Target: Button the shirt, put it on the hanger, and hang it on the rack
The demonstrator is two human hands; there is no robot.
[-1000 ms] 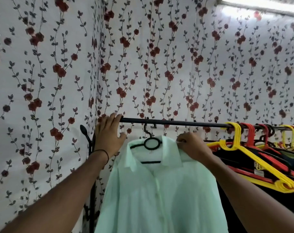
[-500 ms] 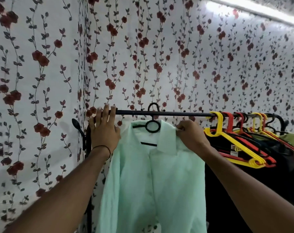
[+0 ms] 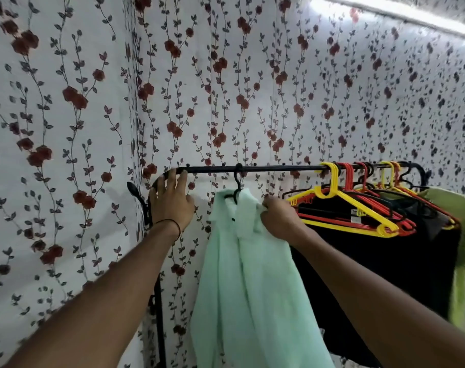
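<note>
A pale mint green shirt (image 3: 247, 282) hangs on a black hanger (image 3: 236, 191) whose hook is over the black rack rail (image 3: 273, 168). The shirt is turned edge-on, its front facing left. My right hand (image 3: 279, 219) grips the shirt's shoulder and collar just right of the hanger hook. My left hand (image 3: 171, 201) rests on the rail's left end, fingers laid over the bar; a thin black band is on that wrist.
Yellow and red hangers (image 3: 350, 208) with dark garments (image 3: 385, 261) crowd the rail's right half, and a lime green garment (image 3: 462, 251) hangs at the far right. A floral sheet (image 3: 66, 102) covers the wall behind. The rack's black post (image 3: 161, 314) stands at left.
The hanger hook went over the rail and the shirt swung from facing me to edge-on. My right hand stayed on the shoulder; my left hand kept to the rail's end.
</note>
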